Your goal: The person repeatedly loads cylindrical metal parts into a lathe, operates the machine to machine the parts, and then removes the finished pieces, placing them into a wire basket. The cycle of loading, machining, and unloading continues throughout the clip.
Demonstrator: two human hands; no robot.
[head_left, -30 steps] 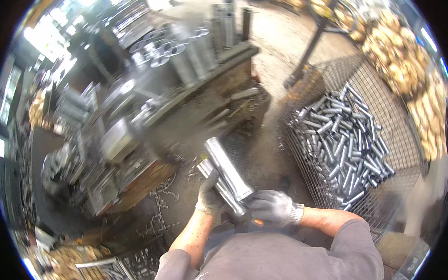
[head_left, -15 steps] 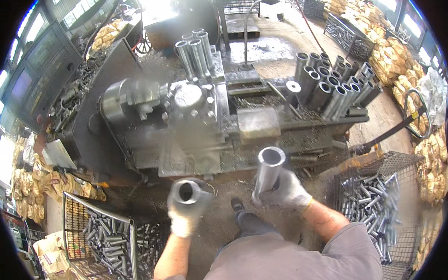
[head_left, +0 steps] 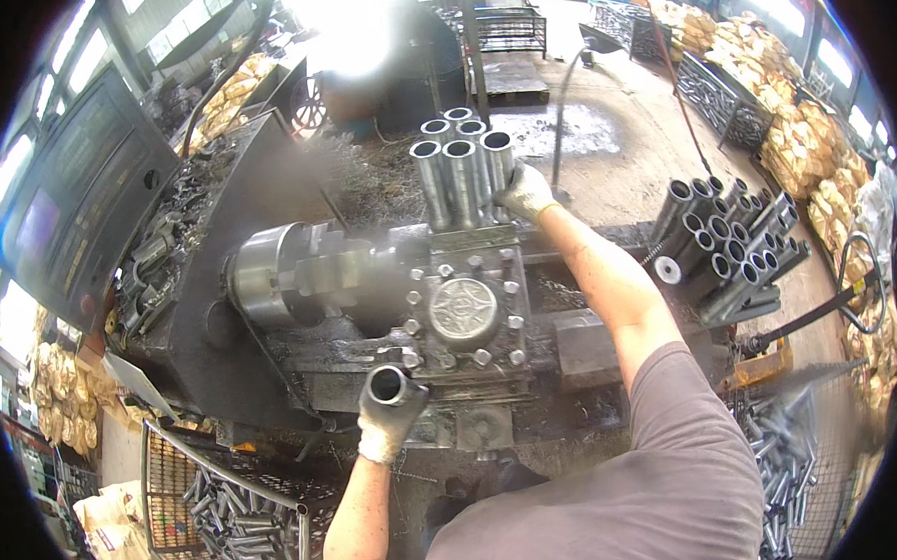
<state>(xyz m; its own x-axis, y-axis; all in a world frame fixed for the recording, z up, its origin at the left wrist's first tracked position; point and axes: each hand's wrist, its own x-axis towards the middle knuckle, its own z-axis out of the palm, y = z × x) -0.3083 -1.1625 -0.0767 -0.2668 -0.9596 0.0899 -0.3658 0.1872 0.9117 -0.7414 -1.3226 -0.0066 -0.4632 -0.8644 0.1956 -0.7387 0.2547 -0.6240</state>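
My left hand (head_left: 394, 414), in a pale glove, is wrapped round a short metal tube (head_left: 387, 386) whose open end faces up. It hovers just in front of the lathe's tool post (head_left: 463, 314). At the far side of the lathe my gloved right hand (head_left: 527, 190) grips an upright steel tube (head_left: 497, 158). That tube stands at the right edge of a tight cluster of upright tubes (head_left: 434, 186) behind the tool post. To the left, the lathe chuck (head_left: 268, 273) has a blurred workpiece region between it and the tool post.
Many leaning tubes (head_left: 722, 243) stand in a group on the lathe bed's right end, beside a round washer-like disc (head_left: 667, 269). Wire bins (head_left: 301, 532) with loose tubes flank me. A bent-handled bar (head_left: 815, 314) juts out at right. Stacked sacks (head_left: 63, 397) line the left.
My right hand has reached forward from in front of me to the upright cluster, taking its tube there. My left hand still holds its tube, and the view has shifted closer over the lathe.
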